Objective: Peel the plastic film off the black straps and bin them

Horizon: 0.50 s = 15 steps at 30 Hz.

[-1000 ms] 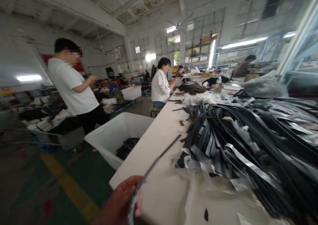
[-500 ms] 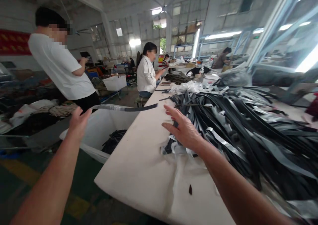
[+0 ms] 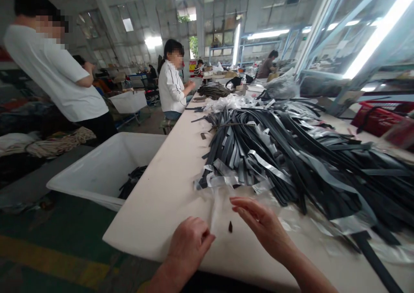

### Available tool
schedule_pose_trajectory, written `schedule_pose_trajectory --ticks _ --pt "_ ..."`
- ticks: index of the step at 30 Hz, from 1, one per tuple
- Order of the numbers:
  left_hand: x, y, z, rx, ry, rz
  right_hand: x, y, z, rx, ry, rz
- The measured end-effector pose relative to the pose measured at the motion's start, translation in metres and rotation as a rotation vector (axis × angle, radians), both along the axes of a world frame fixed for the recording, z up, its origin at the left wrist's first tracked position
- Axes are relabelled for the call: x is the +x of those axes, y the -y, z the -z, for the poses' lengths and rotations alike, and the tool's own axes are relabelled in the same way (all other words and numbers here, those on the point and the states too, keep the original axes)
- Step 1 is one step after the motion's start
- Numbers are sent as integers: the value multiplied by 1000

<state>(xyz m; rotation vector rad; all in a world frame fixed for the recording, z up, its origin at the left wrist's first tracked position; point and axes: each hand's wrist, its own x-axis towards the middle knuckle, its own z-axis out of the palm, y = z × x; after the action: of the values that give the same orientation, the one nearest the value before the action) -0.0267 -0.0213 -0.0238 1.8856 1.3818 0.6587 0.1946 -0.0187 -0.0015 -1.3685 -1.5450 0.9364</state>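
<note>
My left hand point(image 3: 190, 243) is over the near end of the white table point(image 3: 155, 211), its fingers curled in and thumb pressed close. A thin translucent strip point(image 3: 214, 209) runs down to its fingertips; whether they grip it is hidden. To the right, my right hand point(image 3: 258, 224) hovers above the tabletop with fingers stretched out and nothing visible in them. A small dark scrap point(image 3: 230, 226) lies between the hands. Beyond them spreads a large heap of black flat strips point(image 3: 281, 142), with clear film pieces point(image 3: 223, 179) at its near edge.
A white bin point(image 3: 84, 172) with black strips inside stands left of the table. One person in white point(image 3: 61, 64) stands behind it; another point(image 3: 171, 86) sits farther along the table. A red basket point(image 3: 371, 116) is at right, near a blue metal frame point(image 3: 323, 38).
The black strip that hung from my left hand is no longer in it. That hand has come right, over the table. My right hand has drawn back nearer me, and the view has shifted right.
</note>
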Motion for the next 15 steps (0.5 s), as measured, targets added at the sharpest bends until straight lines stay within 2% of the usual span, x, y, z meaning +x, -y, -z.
schedule_pose_trajectory --ticks 4,6,8,11,15 --pt "-2 10 -13 -419 432 -27 -10 29 9 -268 -175 -124" --pt "-1 20 -16 -550 634 -23 -22 38 12 -395 -320 -239" --pt "2 31 -12 -621 741 -22 -33 41 15 -473 -517 -290" --pt "7 43 1 -678 805 -45 -43 38 21 -466 -677 -189" --pt "9 44 10 -722 783 -34 -41 30 26 -365 -593 -87"
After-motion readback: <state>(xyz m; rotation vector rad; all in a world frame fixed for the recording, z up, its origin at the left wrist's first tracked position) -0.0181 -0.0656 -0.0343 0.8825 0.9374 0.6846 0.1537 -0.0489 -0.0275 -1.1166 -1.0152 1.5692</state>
